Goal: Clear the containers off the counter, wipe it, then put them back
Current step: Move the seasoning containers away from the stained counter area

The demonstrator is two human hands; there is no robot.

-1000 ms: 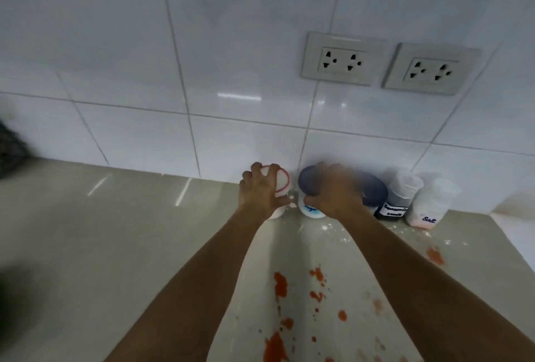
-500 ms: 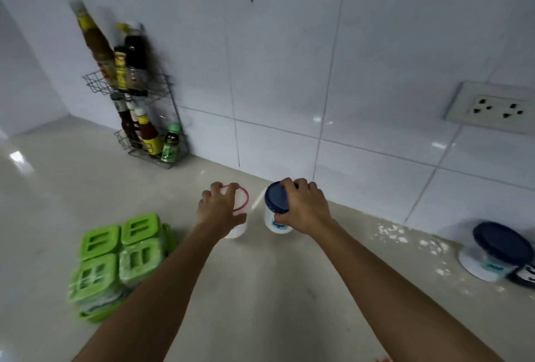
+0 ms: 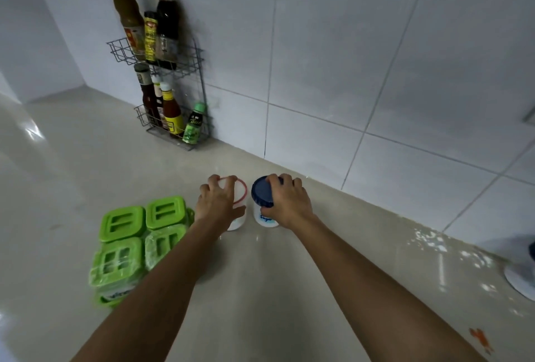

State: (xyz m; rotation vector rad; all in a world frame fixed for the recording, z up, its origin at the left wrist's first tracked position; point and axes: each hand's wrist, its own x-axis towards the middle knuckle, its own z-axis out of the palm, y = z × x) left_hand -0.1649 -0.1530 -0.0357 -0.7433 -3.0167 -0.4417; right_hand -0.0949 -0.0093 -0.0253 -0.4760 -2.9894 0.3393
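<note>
Our left hand [image 3: 218, 205] grips the red-rimmed jar [image 3: 241, 188] from above, fingers curled over its lid, and our right hand [image 3: 289, 202] clutches the blue-lidded jar [image 3: 261, 191] the same way. The 2 jars are side by side, slightly apart, near the back edge of the counter [image 3: 260, 289]. 4 green-lidded boxes [image 3: 124, 246] sit just left of them; white powder [image 3: 434, 246] dusts the counter's right end.

Much of the red-rimmed jar [image 3: 241, 192] is covered by the left hand [image 3: 220, 205], and the label of the blue-lidded jar [image 3: 262, 191] is half hidden by the right hand [image 3: 286, 205]. A white container [image 3: 521, 277] is cut off by the right edge, the tallest bottle [image 3: 124, 5] by the top.
</note>
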